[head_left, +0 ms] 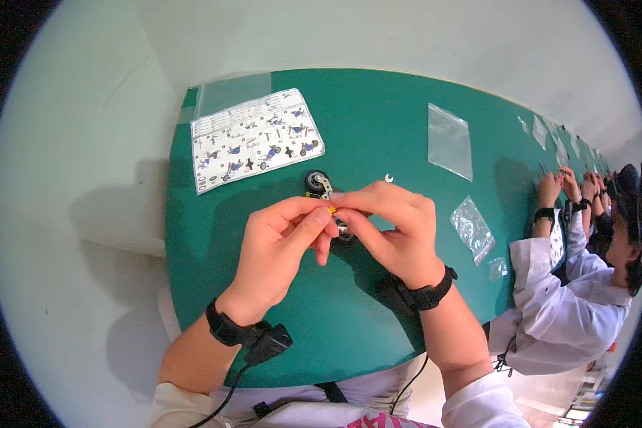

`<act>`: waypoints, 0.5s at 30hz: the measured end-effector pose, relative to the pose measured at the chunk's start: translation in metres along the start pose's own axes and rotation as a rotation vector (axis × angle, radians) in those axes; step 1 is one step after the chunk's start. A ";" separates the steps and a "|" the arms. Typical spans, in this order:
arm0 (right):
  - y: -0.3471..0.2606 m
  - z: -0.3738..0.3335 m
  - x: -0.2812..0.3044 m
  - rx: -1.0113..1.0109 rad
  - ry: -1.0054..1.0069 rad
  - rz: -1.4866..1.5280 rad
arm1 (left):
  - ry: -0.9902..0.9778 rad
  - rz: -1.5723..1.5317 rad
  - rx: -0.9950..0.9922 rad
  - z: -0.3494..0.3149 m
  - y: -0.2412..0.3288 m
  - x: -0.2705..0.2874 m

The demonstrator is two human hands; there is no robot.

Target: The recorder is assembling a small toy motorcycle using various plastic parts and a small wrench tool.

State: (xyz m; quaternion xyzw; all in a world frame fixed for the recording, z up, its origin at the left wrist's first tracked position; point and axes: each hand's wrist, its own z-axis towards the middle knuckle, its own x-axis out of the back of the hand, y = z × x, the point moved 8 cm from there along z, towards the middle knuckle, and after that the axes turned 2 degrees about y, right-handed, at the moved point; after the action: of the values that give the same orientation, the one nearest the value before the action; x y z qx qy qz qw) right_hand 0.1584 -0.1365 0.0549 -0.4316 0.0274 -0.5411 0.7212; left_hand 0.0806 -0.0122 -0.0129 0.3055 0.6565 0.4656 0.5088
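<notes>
My left hand (278,246) is closed, thumb and forefinger pinching a small yellow piece (332,209). My right hand (399,225) meets it there, its fingertips pressed together at the same spot; what they grip is mostly hidden. Just behind and beneath the fingers is a partly built model with a black wheel (316,180) and a perforated metal strip (326,188). More of the model, a rounded metallic part (344,230), shows between my hands. A small open-ended wrench (389,178) lies on the table beyond my right hand.
On the green table (299,342) a picture instruction sheet (257,143) lies at the far left, over a clear sleeve (232,93). Clear plastic bags (449,143) (472,230) and a smaller one (498,268) lie to the right. Other people (571,285) work along the right edge.
</notes>
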 end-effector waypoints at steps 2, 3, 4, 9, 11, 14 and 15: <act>-0.004 -0.002 0.000 0.072 0.000 -0.009 | -0.008 -0.019 0.009 -0.001 -0.003 0.001; -0.002 -0.003 -0.002 0.065 -0.008 -0.005 | -0.005 -0.027 0.011 0.000 -0.005 0.003; 0.001 -0.004 -0.003 0.059 -0.016 -0.001 | -0.002 -0.035 0.012 0.000 -0.008 0.005; 0.000 -0.004 0.000 0.033 -0.040 0.025 | 0.003 0.079 -0.035 -0.001 -0.002 0.003; 0.009 -0.005 -0.001 -0.033 -0.045 0.045 | 0.018 0.117 -0.032 0.002 -0.001 0.005; 0.038 -0.010 0.000 -0.239 0.037 0.293 | 0.275 0.635 -0.335 0.009 0.027 0.034; 0.048 -0.012 -0.005 -0.375 0.020 0.410 | 0.290 0.745 -0.375 0.013 0.027 0.041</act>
State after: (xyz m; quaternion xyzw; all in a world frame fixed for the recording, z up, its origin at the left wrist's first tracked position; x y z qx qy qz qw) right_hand 0.1867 -0.1376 0.0148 -0.5375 0.2210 -0.3738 0.7229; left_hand 0.0793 0.0376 -0.0043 0.3552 0.4706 0.7663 0.2554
